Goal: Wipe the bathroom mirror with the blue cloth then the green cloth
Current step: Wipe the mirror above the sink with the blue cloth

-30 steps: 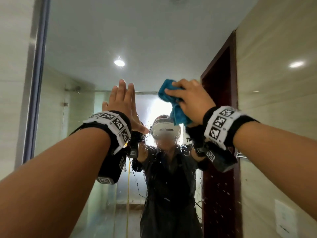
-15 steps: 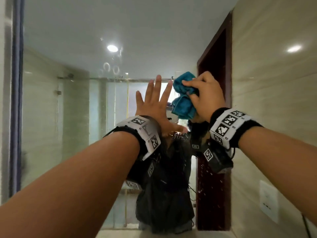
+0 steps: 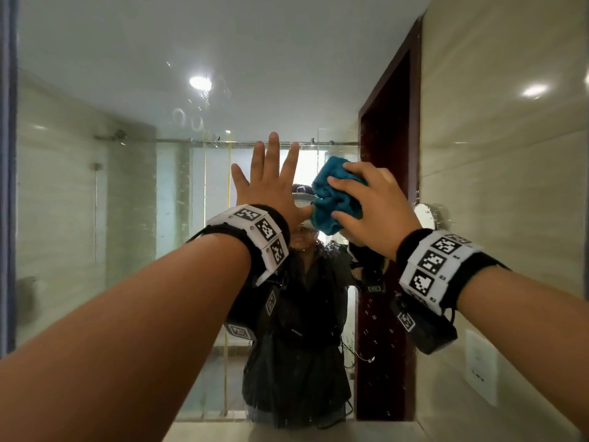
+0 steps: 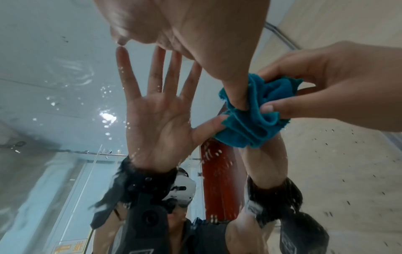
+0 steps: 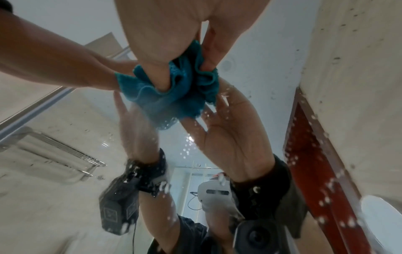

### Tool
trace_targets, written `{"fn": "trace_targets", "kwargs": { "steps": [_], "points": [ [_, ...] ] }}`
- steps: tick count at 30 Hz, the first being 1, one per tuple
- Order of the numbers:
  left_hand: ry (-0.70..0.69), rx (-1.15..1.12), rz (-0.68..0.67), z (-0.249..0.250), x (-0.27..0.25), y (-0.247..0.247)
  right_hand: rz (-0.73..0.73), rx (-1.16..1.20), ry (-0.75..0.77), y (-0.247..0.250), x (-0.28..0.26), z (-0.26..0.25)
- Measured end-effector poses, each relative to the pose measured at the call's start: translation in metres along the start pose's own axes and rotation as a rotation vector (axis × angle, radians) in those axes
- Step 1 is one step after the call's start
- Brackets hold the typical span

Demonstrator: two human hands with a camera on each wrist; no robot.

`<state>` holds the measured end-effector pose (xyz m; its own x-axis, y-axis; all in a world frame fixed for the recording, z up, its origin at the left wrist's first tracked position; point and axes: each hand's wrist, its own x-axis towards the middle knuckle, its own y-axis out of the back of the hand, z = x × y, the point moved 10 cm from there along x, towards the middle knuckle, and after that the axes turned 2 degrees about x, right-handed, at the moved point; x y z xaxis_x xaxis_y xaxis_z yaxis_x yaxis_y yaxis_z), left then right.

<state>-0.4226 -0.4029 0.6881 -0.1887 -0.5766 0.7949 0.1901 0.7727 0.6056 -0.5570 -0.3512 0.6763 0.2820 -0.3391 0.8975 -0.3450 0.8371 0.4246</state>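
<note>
The wet bathroom mirror (image 3: 127,202) fills the head view. My left hand (image 3: 271,186) lies flat against the glass with its fingers straight and spread, and its thumb touches the blue cloth. My right hand (image 3: 373,208) grips the bunched blue cloth (image 3: 334,202) and presses it to the mirror just right of the left hand. The left wrist view shows the left hand (image 4: 195,25), the cloth (image 4: 250,123) and the right hand (image 4: 326,94). The right wrist view shows the right hand (image 5: 174,34) with its fingers dug into the cloth (image 5: 169,96). No green cloth is in view.
Water droplets (image 3: 369,320) speckle the lower right of the glass. The mirror's dark frame (image 3: 8,186) runs down the left. A beige tiled wall (image 3: 510,154) with a white socket plate (image 3: 481,368) stands to the right. A pale counter edge (image 3: 207,432) shows below.
My left hand slid right across the glass until its thumb met the cloth. The right hand moved the cloth a little right and down. The head view tilted down to the mirror's bottom edge.
</note>
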Motion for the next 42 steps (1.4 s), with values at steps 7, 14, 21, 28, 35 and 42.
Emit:
{"fn": "trace_targets", "kwargs": {
  "steps": [7,14,21,28,35,42],
  "points": [
    [-0.064,0.094,-0.054,-0.001,-0.011,-0.017,0.113,-0.032,-0.072,0.014,0.006,0.006],
    [-0.057,0.103,-0.053,-0.001,-0.009,-0.02,-0.037,-0.11,0.127,-0.009,-0.013,-0.02],
    [-0.065,0.085,-0.056,-0.003,-0.009,-0.022,0.14,-0.036,-0.147,0.025,0.007,0.023],
    [-0.037,0.126,-0.067,-0.002,-0.01,-0.019,-0.159,-0.159,0.149,-0.023,-0.027,-0.019],
    [-0.038,0.177,-0.123,-0.003,-0.011,-0.025,0.138,0.012,-0.239,0.031,-0.012,0.029],
    [-0.026,0.188,-0.113,0.001,-0.017,-0.018,-0.03,-0.071,-0.023,-0.008,-0.052,0.011]
  ]
}}
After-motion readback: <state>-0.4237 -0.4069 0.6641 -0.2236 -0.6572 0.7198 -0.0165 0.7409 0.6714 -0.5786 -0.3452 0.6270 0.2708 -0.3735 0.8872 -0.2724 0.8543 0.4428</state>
